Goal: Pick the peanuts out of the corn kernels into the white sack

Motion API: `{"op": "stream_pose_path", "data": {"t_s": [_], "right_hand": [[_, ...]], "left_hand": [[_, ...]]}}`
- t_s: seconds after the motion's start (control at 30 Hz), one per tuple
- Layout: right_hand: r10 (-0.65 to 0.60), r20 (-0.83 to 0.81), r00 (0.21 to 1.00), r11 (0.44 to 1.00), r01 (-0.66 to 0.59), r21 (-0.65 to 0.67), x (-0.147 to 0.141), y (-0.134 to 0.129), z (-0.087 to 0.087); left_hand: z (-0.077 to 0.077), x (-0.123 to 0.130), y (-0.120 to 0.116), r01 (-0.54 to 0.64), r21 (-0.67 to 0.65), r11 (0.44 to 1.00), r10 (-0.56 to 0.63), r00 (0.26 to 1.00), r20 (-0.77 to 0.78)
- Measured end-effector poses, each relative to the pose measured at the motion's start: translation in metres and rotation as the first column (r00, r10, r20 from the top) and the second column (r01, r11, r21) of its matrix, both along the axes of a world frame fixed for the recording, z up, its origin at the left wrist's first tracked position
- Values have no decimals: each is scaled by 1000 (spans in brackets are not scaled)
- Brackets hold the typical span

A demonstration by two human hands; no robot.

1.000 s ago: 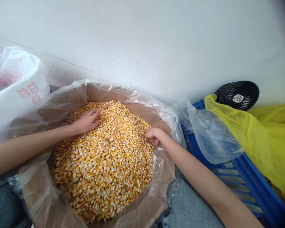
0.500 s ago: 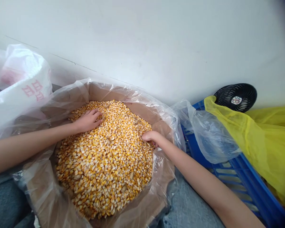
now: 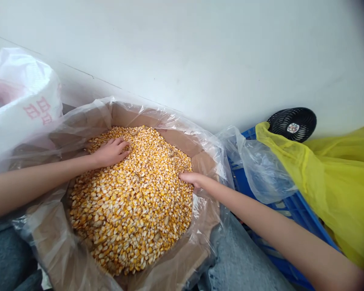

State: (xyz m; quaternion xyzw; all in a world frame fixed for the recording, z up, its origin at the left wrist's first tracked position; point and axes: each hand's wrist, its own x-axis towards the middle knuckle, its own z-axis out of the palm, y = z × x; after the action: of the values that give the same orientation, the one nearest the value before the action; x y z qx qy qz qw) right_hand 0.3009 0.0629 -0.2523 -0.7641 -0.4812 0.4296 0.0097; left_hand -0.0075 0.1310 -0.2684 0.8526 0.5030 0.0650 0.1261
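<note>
A heap of loose yellow and white corn kernels (image 3: pixel 133 202) fills a cardboard box (image 3: pixel 130 115) lined with a clear plastic bag (image 3: pixel 200 139). On the far left slope of the heap rests my left hand (image 3: pixel 111 152), palm down, its fingers spread and the tips touching the kernels. At the right edge of the heap, close to the liner, is my right hand (image 3: pixel 192 178). Its thumb points left across the corn, while the other fingers are sunk among the kernels and hidden.
My jeans-covered legs (image 3: pixel 242 254) flank the box. To the right stands a blue plastic crate (image 3: pixel 309 214) with yellow mesh (image 3: pixel 330 173) and clear plastic over it. A black fan (image 3: pixel 293 124) sits behind by the white wall (image 3: pixel 200 52). A white sack (image 3: pixel 27 97) leans at left.
My right hand has pushed lower into the corn, and its fingers have gone out of sight. The left hand stays nearly in place. The whole view has shifted slightly.
</note>
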Motion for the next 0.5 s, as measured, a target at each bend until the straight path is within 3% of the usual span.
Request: {"op": "stream_pose_path", "data": {"t_s": [0.1,0.17,0.27,0.37,0.43,0.5], "right_hand": [[-55,-116,992,995,45,-84,-20,13,29],[-82,-356,931,995,58,-79,-34,23,51],[-13,-480,877,999,-7,-39,-43,37,72],[47,-230,972,998,-37,48,-29,46,64],[30,-28,999,978,-23,209,-12,50,47],[-7,46,999,938,-9,347,1,50,27]], "left_hand": [[0,0,-1,-2,4,1000,2,1000,-1],[0,0,-1,0,10,1000,0,1000,2],[1,-1,-2,8,14,1000,-9,1000,1],[1,0,-2,14,13,1000,-14,1000,5],[1,0,-1,13,13,1000,-13,1000,8],[0,-1,-1,10,13,1000,-10,1000,12]]}}
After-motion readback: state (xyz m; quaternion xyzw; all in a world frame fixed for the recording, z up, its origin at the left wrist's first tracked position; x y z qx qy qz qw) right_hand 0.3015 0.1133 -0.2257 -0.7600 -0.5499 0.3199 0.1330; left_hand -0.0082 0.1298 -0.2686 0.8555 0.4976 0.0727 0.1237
